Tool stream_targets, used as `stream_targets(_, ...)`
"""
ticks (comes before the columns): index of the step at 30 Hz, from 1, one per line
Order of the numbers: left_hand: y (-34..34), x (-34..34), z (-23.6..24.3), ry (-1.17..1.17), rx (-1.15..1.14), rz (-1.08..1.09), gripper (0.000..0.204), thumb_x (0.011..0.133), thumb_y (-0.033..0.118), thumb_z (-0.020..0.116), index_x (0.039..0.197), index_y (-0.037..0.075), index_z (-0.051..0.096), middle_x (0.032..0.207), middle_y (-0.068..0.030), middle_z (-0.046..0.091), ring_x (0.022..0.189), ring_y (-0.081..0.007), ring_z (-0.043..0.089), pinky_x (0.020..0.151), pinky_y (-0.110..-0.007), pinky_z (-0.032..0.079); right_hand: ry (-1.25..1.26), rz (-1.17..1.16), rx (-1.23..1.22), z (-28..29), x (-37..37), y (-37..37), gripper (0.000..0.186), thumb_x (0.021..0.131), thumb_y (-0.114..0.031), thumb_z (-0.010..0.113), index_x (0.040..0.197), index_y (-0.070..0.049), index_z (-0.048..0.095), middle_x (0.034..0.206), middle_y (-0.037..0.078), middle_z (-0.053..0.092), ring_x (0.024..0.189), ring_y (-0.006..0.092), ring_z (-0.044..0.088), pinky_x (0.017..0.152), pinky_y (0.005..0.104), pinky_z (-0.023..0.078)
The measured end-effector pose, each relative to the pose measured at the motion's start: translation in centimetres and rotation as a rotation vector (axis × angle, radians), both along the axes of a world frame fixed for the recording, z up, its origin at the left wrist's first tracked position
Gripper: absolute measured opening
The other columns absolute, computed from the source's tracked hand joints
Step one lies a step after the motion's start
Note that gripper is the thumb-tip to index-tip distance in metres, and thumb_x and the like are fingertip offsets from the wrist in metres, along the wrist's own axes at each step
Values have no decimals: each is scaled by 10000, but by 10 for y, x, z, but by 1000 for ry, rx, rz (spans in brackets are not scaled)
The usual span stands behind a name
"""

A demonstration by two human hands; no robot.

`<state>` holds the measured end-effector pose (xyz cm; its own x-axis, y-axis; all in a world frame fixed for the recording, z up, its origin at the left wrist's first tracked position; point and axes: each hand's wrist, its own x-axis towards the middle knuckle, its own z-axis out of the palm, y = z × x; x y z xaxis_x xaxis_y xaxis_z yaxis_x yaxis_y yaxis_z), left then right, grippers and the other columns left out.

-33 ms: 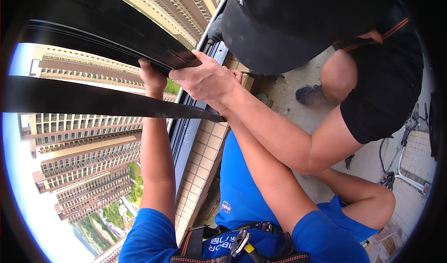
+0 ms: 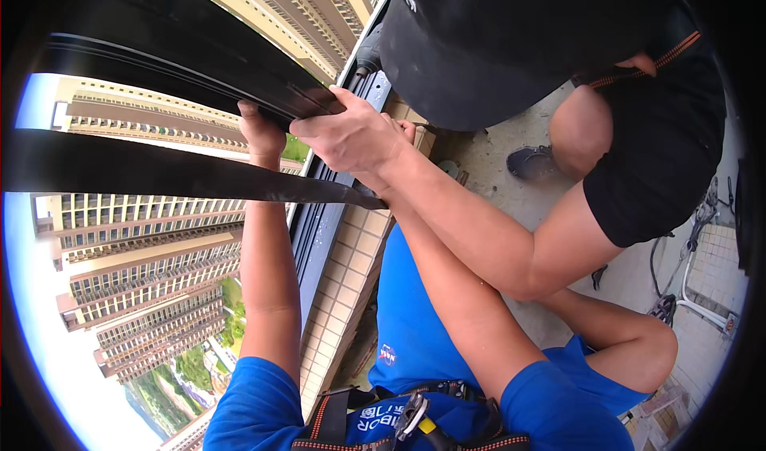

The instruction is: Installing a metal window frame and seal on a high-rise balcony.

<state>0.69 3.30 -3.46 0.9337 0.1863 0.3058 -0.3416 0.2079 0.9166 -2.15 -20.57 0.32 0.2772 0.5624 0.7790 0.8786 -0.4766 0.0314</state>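
Observation:
My left hand [image 2: 262, 132] grips the lower edge of a wide black frame profile [image 2: 183, 52] that slants in from the upper left over the drop. A co-worker's hand [image 2: 343, 132] holds the profile's end, their forearm lying across mine. My right hand [image 2: 369, 181] is mostly hidden beneath that hand and arm, so its fingers and grip cannot be made out. A narrower black bar [image 2: 183, 168] crosses below the profile and ends beside my right wrist. A dark metal track [image 2: 311, 239] runs along the tiled ledge [image 2: 339, 275] beneath our hands.
The crouching co-worker [image 2: 654, 172] in dark clothing fills the upper right, a drill [image 2: 367, 52] beside them at the track. Cables and clips [image 2: 702, 219] lie along the right side on the concrete floor [image 2: 511, 108]. High-rise buildings [image 2: 152, 259] show far below beyond the ledge.

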Motion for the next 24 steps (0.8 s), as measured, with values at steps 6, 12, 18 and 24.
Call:
stream_targets(6, -3, 3, 8, -6, -17, 0, 990, 846, 832, 573, 1407, 17, 524, 1314, -145, 633, 1203, -287, 618, 1076, -454, 478, 6, -8, 76, 0, 5, 4, 74, 816, -132, 642, 887, -122, 623, 957, -29, 483, 1018, 73, 561, 943, 293, 572)
stream_targets(12, -8, 4, 9, -22, 19, 27, 969, 850, 819, 587, 1404, 27, 531, 1305, -135, 638, 1195, -282, 620, 1070, -448, 479, -56, 17, -112, -9, 11, 2, 100, 850, -143, 637, 946, -119, 643, 990, -29, 502, 999, 73, 576, 948, 317, 571)
stream_targets(18, 5, -4, 8, -12, 0, 42, 937, 865, 813, 577, 1396, 41, 542, 1290, -131, 645, 1178, -285, 627, 1052, -448, 484, 31, 75, 254, -33, -24, -13, 205, 895, -287, 701, 999, -111, 682, 815, 25, 613, 696, 240, 620, 739, 374, 521)
stream_targets(24, -15, 5, 11, -16, 34, 48, 927, 877, 823, 547, 1403, 60, 542, 1285, -128, 642, 1193, -289, 615, 1069, -460, 463, 690, -448, 614, -99, -35, 12, 563, 847, -528, 785, 1083, -28, 683, 968, 153, 694, 914, 371, 671, 848, 486, 505)
